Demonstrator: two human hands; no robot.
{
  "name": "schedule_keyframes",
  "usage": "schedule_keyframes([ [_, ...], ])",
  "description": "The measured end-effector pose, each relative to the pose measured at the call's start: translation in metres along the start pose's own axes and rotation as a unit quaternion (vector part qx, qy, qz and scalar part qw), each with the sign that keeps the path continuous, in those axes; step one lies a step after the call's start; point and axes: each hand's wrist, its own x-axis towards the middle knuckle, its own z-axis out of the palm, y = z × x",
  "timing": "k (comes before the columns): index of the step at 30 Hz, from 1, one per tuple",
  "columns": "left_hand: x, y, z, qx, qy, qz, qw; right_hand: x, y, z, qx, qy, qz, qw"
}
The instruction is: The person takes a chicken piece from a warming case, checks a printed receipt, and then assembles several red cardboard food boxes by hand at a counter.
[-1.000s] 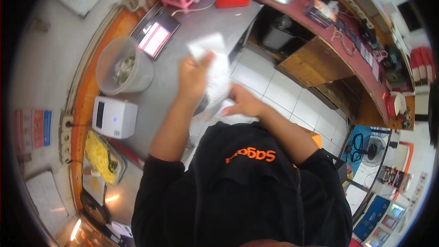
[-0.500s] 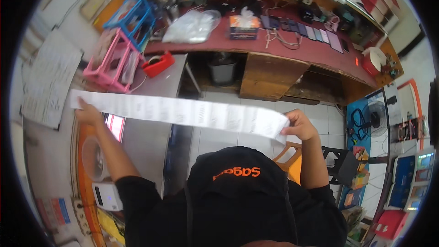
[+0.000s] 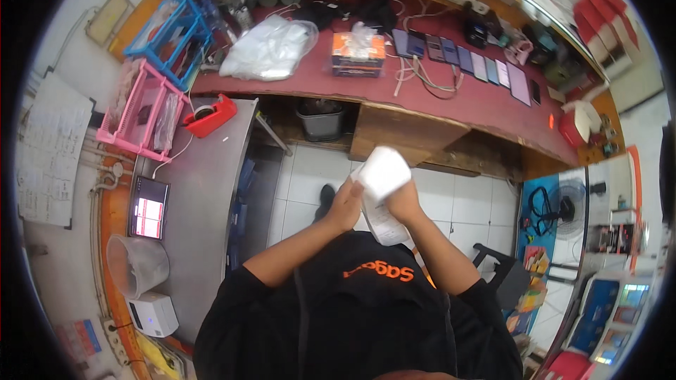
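A long white strip of printed paper labels (image 3: 385,171) is gathered into a loose loop in front of my chest. One printed end of it hangs down between my wrists. My left hand (image 3: 346,204) grips the strip's left side, with the thumb against the paper. On the opposite side my right hand (image 3: 404,203) is closed on the strip, its fingers partly hidden behind the paper. Both hands are close together above the tiled floor.
To the left, a metal table (image 3: 204,190) holds a red tape dispenser (image 3: 211,116), a tablet (image 3: 149,208), a clear bin (image 3: 137,266) and a white label printer (image 3: 152,314). Ahead, a red-topped desk (image 3: 296,84) carries a tissue box (image 3: 358,54), plastic bags (image 3: 266,48) and several phones (image 3: 465,60).
My hands have come together from far apart. The strip, stretched out flat before, is now bunched into a loop between them. The view has shifted slightly.
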Motion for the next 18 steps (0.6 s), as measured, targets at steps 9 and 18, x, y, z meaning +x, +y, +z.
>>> schedule_keyframes([
  [9,0.183,-0.043,-0.142,-0.322,-0.181,-0.378,0.849,0.203,0.124,0.088,0.155,0.191,0.278,0.929],
  [18,0.29,-0.211,-0.267,-0.263,0.14,-0.406,0.864,0.345,0.173,0.092,-0.379,-0.347,-0.029,0.857],
])
